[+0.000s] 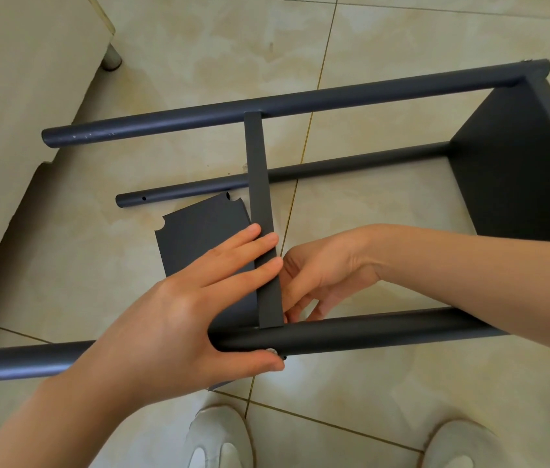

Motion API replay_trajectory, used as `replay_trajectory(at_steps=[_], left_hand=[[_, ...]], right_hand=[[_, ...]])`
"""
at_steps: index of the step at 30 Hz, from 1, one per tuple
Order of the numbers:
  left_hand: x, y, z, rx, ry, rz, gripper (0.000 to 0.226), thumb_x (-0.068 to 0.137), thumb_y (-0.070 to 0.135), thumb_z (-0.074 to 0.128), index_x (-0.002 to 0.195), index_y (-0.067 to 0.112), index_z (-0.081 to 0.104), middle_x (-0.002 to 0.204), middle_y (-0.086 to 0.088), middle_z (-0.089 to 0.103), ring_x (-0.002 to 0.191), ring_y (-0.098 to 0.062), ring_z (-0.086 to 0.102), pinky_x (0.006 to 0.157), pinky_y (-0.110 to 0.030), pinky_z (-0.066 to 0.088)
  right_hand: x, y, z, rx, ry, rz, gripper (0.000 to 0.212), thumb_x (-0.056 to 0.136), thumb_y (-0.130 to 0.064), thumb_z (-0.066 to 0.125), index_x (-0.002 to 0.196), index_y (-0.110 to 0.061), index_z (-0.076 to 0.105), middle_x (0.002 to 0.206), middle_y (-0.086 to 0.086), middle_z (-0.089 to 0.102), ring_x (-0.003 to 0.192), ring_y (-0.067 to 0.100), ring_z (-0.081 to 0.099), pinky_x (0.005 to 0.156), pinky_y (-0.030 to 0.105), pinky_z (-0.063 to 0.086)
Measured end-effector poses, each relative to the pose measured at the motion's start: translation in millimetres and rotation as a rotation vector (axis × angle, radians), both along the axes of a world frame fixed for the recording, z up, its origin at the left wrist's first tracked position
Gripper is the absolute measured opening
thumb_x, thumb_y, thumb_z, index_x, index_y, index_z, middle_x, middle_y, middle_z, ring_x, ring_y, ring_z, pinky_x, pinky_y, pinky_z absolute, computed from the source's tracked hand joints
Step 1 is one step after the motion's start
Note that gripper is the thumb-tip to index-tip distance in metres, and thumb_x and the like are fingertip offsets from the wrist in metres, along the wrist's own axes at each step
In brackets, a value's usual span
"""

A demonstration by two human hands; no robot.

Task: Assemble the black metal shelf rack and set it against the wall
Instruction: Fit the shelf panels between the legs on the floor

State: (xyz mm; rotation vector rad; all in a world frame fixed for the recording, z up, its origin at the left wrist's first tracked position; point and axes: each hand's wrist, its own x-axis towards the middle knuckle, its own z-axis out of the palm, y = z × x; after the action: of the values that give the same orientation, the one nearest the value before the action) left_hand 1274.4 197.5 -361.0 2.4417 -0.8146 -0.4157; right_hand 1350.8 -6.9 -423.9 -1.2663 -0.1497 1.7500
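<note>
— What is the biggest thing there?

— The tiled floor [402, 35], with a cream cabinet [23, 96] along its left edge. On the floor, about the middle, lies the black rack [385, 92], tipped on its side and only partly built.

— Which parts of it are joined?

— An end shelf [516, 170] stands upright at the right, and three tubes run leftward from it: the far tube [165, 123], a lower tube [351, 163] down by the floor, and the near tube [385, 329] closest to the person. A middle shelf [260, 184], seen edge-on, spans from the far tube to the near one.

— Anything loose?

— A flat panel [199, 231] with notched corners lies on the floor under the frame, just left of the middle shelf.

— And the hands?

— The left hand [192, 309] lays straight fingers across the edge of the middle shelf, while its thumb presses the underside of the near tube. The right hand [327, 271] reaches in from the right, fingers curled against the shelf's other face just above the near tube; their tips are hidden, so I cannot tell whether they pinch anything.

— Anything smaller?

— Two pale shoes [219, 437] at the floor's near edge, and a small silvery screw [270, 350] in the near tube, touching the left thumb tip.
</note>
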Motion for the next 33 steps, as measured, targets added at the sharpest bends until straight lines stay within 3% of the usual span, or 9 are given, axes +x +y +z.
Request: replay_trajectory(at_steps=[7,13,21,27,30,33], left_hand=[[-0.2,0.2,-0.1,0.000,-0.008,0.002,0.085,0.078,0.067,0.064,0.147,0.021,0.048,0.160,0.014,0.035,0.151,-0.006,0.024,0.118,-0.015,0.020],[-0.6,0.2,-1.9,-0.017,-0.019,0.004,0.084,0.078,0.065,0.065,0.147,0.020,0.049,0.160,0.013,0.037,0.151,-0.008,0.026,0.118,-0.020,0.026],[-0.9,1.0,-2.6,-0.010,-0.026,0.006,0.084,0.078,0.067,0.064,0.147,0.021,0.050,0.160,0.014,0.036,0.151,-0.008,0.026,0.118,-0.023,0.029],[-0.6,0.4,-2.2,-0.015,-0.025,0.014,0.084,0.078,0.066,0.065,0.147,0.022,0.049,0.160,0.013,0.037,0.151,-0.010,0.027,0.115,-0.044,0.034],[-0.8,0.1,-2.3,-0.029,-0.015,0.014,0.083,0.078,0.065,0.066,0.147,0.022,0.049,0.159,0.013,0.037,0.151,-0.009,0.027,0.118,-0.031,0.034],[-0.5,0.2,-1.7,-0.024,-0.017,0.013,0.083,0.078,0.065,0.065,0.146,0.020,0.049,0.159,0.013,0.037,0.151,-0.008,0.026,0.119,-0.022,0.026]], right_hand=[[-3.7,1.5,-2.7,-0.007,-0.001,0.021,0.014,0.097,-0.012,0.058,0.106,-0.005,0.066,0.098,0.008,0.068,0.090,0.020,0.063,0.097,0.045,0.050],[1.5,-4.0,-3.1,0.049,0.086,0.033,0.014,0.095,-0.009,0.057,0.101,-0.006,0.068,0.096,0.010,0.069,0.083,0.017,0.066,0.098,0.045,0.047],[-0.7,0.5,-5.1,0.047,0.052,0.001,0.024,0.096,-0.009,0.057,0.119,-0.003,0.062,0.112,0.013,0.066,0.095,0.020,0.066,0.102,0.048,0.049],[2.3,-6.1,-3.6,0.064,0.098,0.014,0.013,0.094,-0.004,0.056,0.097,-0.005,0.069,0.093,0.009,0.069,0.082,0.017,0.067,0.099,0.046,0.047],[1.1,-4.0,-5.3,0.051,0.088,0.031,0.013,0.095,-0.007,0.056,0.098,-0.005,0.068,0.091,0.008,0.070,0.081,0.017,0.066,0.100,0.047,0.046],[-1.3,0.6,-5.8,0.039,0.066,0.045,0.017,0.095,-0.011,0.057,0.109,-0.007,0.066,0.102,0.010,0.068,0.089,0.019,0.065,0.098,0.044,0.049]])
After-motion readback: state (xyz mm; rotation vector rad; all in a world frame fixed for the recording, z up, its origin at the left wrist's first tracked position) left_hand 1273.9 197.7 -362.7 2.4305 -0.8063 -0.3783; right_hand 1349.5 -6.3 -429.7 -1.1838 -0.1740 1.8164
